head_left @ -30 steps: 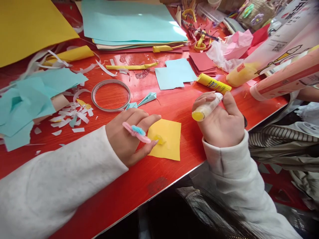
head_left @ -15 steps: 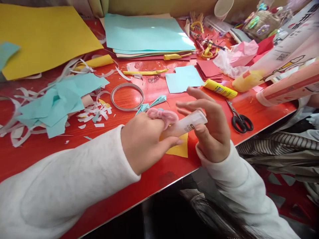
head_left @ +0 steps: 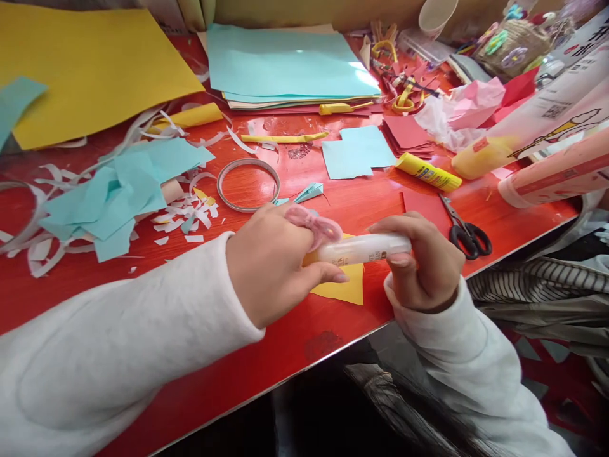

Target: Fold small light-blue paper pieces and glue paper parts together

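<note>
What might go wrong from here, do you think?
If the grip slackens, the white tube might drop onto the yellow paper below. The right hand could knock the scissors, lying near the table edge. The pink bow on the left hand may snag on the tube.

There were two glue sticks, one white glue stick (head_left: pixel 364 248) and one yellow glue stick (head_left: pixel 428 172). One pair of black-handled scissors (head_left: pixel 469 240) lay with one pink fuzzy bow (head_left: pixel 311 222) and one paper cup (head_left: pixel 436 16) in view. Two tall printed drink cups showed, a yellow-bottomed cup (head_left: pixel 485 157) and a pink cup (head_left: pixel 537 181). Two light-blue squares (head_left: pixel 354 154) overlapped; one yellow square (head_left: pixel 345 285) and one large yellow sheet (head_left: pixel 95 70) also showed. The stacked red squares (head_left: pixel 406 134) and the small paper clippings (head_left: pixel 188 212) could not be counted.
</note>
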A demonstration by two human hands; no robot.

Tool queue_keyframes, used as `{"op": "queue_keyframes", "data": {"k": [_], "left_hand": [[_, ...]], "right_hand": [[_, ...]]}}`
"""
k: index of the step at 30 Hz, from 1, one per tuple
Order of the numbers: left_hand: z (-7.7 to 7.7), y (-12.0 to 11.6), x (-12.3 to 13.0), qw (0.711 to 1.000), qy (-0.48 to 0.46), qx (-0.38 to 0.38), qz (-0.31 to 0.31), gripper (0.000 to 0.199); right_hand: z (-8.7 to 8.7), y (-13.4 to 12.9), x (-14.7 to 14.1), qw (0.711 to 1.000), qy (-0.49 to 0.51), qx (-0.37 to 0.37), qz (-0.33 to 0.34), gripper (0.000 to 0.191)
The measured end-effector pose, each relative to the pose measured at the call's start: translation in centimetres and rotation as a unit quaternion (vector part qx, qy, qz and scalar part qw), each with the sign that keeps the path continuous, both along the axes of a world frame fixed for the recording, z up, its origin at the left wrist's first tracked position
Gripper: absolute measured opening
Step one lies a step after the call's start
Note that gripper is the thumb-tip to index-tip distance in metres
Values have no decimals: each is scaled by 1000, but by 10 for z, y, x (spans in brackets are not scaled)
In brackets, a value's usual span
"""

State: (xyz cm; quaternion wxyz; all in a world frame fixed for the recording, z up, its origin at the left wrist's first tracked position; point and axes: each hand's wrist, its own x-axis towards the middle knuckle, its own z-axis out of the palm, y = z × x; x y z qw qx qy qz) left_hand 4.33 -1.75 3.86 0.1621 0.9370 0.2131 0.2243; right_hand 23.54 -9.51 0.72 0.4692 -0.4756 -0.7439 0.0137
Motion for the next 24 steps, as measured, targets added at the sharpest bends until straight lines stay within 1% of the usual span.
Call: {"op": "queue_keyframes", "data": {"k": [2, 3, 4, 6, 8, 9, 10, 12, 14, 15, 17, 19, 20, 23, 24], "left_hand": [[0, -2, -1, 998, -6, 61, -7, 24], [-1, -3, -2, 996, 0, 94, -9, 23], [-1, -3, -2, 992, 6, 127, -10, 22], [-3, -3, -2, 981, 4, 195, -4, 19], [-4, -2, -1, 971, -8, 239, -6, 16], [-5, 0, -1, 970, -11, 242, -4, 15], [-6, 1, -2, 972, -14, 233, -1, 15], [-8, 4, -2, 984, -17, 175, 5, 18], [-9, 6, -2, 993, -25, 113, 6, 22], [-9, 6, -2, 995, -28, 91, 1, 23], [-10, 6, -2, 998, -27, 64, -12, 25], [-11, 5, -2, 997, -26, 64, -16, 26], [-11, 5, -2, 997, -24, 70, -16, 26], [-13, 4, -2, 996, -26, 85, -24, 27], [-14, 4, -2, 995, -26, 88, -29, 26]], "right_hand": [[2, -3, -6, 995, 61, -68, -29, 23], [3, -5, -8, 987, 104, -112, -40, 22], [4, -5, -11, 975, 153, -154, -49, 20], [5, -6, -15, 940, 253, -225, -50, 19], [6, -5, -15, 905, 329, -267, -38, 22], [5, -5, -15, 894, 349, -278, -27, 22], [5, -6, -13, 891, 355, -282, -10, 21], [4, -9, -10, 902, 337, -270, 13, 25], [3, -13, -7, 922, 298, -247, -4, 30], [3, -15, -6, 931, 282, -233, -21, 28], [3, -19, -4, 940, 263, -210, -48, 17], [3, -20, -3, 942, 259, -208, -54, 10], [3, -20, -3, 941, 255, -215, -58, 12], [3, -17, -3, 934, 238, -251, -85, 28], [3, -16, -4, 930, 248, -257, -92, 34]]}}
